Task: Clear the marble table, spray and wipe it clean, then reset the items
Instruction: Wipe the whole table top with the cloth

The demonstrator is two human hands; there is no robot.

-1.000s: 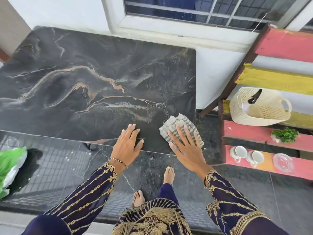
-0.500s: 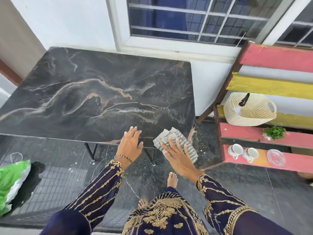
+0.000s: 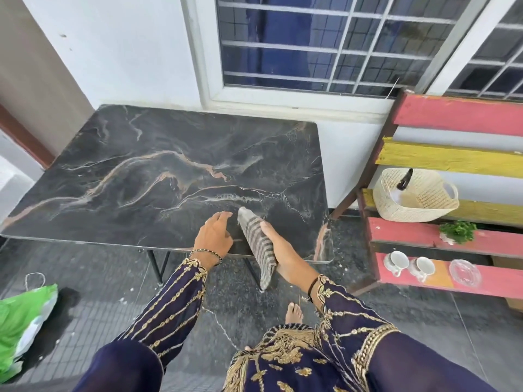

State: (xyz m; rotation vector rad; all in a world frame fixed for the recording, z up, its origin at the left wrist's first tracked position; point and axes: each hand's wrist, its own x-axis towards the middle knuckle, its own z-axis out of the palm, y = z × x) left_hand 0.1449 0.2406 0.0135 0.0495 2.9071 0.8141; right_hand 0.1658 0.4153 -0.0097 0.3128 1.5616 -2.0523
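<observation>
Two hands are at the worktop (image 3: 141,179) near edge: right hand (image 3: 283,253) fingers grasp the striped cloth (image 3: 259,247); left hand (image 3: 213,236) fingers released.

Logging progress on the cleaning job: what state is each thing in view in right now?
marble table: standing, no dishes on it
cloth: folded, held on edge over the table's near edge
right hand: grips the cloth
left hand: fingers relaxed, holds nothing
basket: on the shelf, dark item inside
cups: side by side, lowest shelf
green bag: crumpled on the floor
</observation>
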